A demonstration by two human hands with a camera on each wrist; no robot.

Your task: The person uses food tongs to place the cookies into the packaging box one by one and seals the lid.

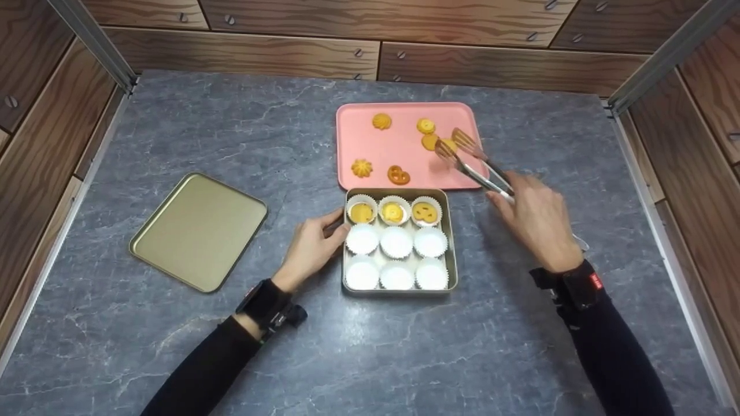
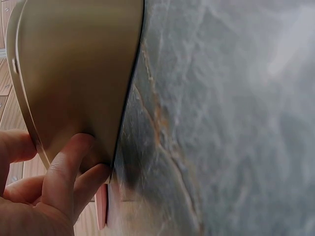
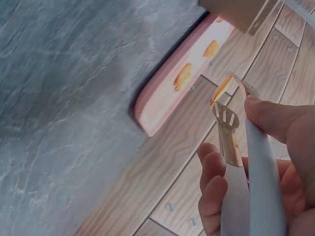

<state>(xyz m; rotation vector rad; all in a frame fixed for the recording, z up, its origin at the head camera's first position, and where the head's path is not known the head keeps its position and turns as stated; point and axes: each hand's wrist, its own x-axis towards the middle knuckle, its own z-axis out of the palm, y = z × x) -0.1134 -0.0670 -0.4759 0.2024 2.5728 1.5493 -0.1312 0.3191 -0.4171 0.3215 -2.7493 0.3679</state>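
Observation:
My right hand (image 1: 537, 219) grips metal tongs (image 1: 491, 182) over the right part of the pink tray (image 1: 399, 141). Between the slotted tips sits a round cookie (image 3: 223, 89). My left hand (image 1: 309, 248) rests fingertips against the outer left wall of a square gold tin (image 1: 452, 242); in the left wrist view, fingers (image 2: 64, 172) touch that wall. White paper cups (image 1: 396, 242) fill the tin in rows. The back row holds a round cookie (image 1: 362, 213), a yellow-topped cookie (image 1: 393, 212) and a pretzel cookie (image 1: 425, 212); the other cups show only white.
Also on the tray lie a swirled cookie (image 1: 381, 121), a star-shaped cookie (image 1: 362, 168), a pretzel cookie (image 1: 398, 174) and round cookies (image 1: 429, 142). A gold lid (image 1: 199, 231) lies on the marbled grey table (image 1: 277, 352) at left. Wood-patterned walls (image 1: 243, 55) border the table.

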